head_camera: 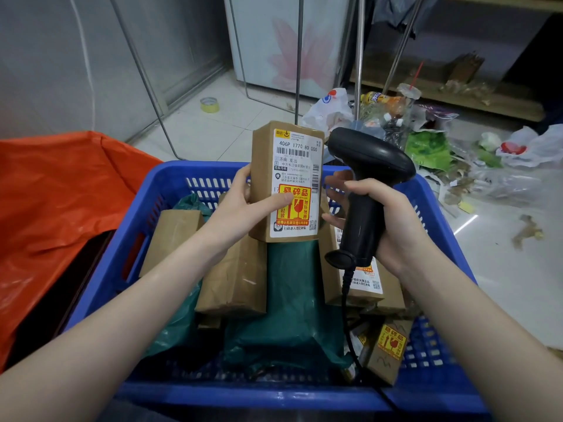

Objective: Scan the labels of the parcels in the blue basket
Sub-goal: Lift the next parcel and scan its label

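My left hand (243, 205) holds a brown cardboard parcel (262, 166) upright above the blue basket (100, 287). Its white shipping label (297, 166) with a barcode and a red-and-yellow fragile sticker faces me, my thumb resting on the sticker. My right hand (396, 220) grips the handle of a black barcode scanner (365, 178), just right of the parcel, its head level with the label. The scanner's cable drops into the basket. Several brown boxes (237, 281) and green plastic mailers (292, 300) lie in the basket.
An orange plastic bag (54, 196) lies left of the basket. Plastic bags, bottles and scraps of rubbish (426, 141) litter the tiled floor at the right. A roll of yellow tape (209, 105) sits on the floor beyond. Metal rack legs and a white cabinet stand behind.
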`<action>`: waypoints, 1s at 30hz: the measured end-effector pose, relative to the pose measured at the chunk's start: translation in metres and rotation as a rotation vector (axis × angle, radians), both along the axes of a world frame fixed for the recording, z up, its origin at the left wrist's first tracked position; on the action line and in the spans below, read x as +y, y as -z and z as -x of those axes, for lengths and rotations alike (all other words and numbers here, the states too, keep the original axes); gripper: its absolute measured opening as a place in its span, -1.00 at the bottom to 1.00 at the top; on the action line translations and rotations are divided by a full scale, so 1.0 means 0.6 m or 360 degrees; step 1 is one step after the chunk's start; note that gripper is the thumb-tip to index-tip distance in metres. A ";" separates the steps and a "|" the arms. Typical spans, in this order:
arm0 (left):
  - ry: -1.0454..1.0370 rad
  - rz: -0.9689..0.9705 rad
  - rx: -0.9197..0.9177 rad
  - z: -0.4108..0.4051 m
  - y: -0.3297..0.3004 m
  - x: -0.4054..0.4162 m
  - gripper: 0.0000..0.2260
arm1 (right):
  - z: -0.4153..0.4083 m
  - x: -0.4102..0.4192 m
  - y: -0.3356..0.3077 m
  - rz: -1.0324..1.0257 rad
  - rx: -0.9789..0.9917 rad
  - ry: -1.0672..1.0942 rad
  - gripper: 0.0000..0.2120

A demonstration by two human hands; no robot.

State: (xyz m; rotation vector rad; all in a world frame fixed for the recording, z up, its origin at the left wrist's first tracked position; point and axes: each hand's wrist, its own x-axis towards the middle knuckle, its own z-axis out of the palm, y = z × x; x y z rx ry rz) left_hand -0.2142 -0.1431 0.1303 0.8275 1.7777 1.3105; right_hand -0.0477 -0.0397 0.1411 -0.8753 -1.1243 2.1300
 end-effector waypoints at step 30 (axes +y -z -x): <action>-0.0100 -0.0062 0.0156 0.006 0.006 -0.002 -0.49 | -0.014 0.008 -0.028 -0.0094 -0.0375 -0.0154 -0.77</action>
